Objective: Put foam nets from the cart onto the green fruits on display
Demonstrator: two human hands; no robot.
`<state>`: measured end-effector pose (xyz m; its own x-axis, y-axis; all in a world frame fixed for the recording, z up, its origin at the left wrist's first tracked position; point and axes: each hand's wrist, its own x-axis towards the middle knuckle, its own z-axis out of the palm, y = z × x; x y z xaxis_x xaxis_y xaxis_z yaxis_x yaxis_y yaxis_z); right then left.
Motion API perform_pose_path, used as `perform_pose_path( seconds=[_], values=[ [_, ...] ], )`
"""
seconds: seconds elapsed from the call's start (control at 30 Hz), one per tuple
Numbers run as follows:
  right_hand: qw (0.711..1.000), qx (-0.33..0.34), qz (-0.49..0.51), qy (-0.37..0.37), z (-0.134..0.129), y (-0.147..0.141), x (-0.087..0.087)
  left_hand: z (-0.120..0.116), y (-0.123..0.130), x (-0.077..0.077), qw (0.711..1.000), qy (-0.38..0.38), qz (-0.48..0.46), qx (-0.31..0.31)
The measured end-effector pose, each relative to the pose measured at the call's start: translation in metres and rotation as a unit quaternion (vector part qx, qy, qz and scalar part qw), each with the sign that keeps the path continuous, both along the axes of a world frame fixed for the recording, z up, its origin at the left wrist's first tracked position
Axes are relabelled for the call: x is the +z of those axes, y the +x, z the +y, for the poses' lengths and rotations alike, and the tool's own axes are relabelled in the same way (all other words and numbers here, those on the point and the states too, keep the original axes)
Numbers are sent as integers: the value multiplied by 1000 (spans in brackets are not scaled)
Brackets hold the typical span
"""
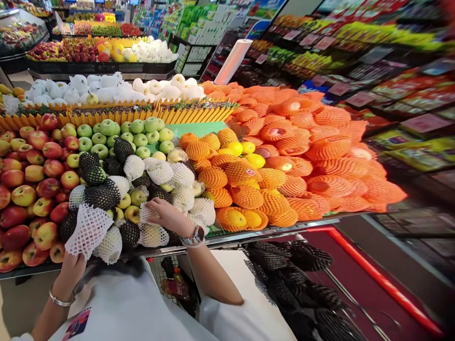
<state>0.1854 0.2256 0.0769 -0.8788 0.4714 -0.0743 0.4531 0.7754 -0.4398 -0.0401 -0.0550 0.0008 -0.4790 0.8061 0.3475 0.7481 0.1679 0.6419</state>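
My left hand [74,266], low at the front edge of the display, is closed on the bottom of a white foam fruit net [88,232]; whether fruit sits inside it I cannot tell. Over the middle of the pile, my right hand [167,215] has its fingers curled on a white-netted fruit [147,214]. Just left of those fingers lies a bare yellow-red apple [132,214]. Black-netted fruits [102,195] and more white-netted ones [109,245] surround both hands. Part of my right fingers' grip is hidden.
Red apples [37,206] fill the left, green apples [140,139] the back. Orange-netted fruits [245,180] lie to the right. A yellow picket edging [199,113] runs behind. Below, a cart [167,270] holds a bottle [177,283]; black nets [295,279] hang at the lower right.
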Motion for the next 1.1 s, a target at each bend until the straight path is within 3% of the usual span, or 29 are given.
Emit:
perform_pose_path(
  seconds=[0.27, 0.4, 0.57, 0.73, 0.8, 0.93, 1.0, 1.1],
  values=[
    [995, -69, 71, -8, -17, 18, -37, 18, 0, 15, 998, 4, -20, -62],
    [978, -127, 163, -20, -25, 18, -55, 27, 0, 24, 998, 16, -16, -65],
    [923, -229, 307, -34, -33, 27, -69, 33, 0, 31, 996, 15, -21, -80],
    [841, -355, 406, 50, -7, 45, -55, 33, 0, 32, 997, 1, -26, -72],
    [848, -349, 387, 94, 13, 48, -52, 34, 1, 32, 997, -6, -21, -74],
    [893, -304, 307, 123, 39, 45, -61, 35, 3, 32, 998, 0, -18, -63],
    [899, -310, 280, 128, 36, 41, -63, 35, 4, 33, 998, 1, -20, -54],
    [886, -337, 275, 162, 18, 33, -52, 33, 5, 35, 999, 5, -9, -33]
  ],
)
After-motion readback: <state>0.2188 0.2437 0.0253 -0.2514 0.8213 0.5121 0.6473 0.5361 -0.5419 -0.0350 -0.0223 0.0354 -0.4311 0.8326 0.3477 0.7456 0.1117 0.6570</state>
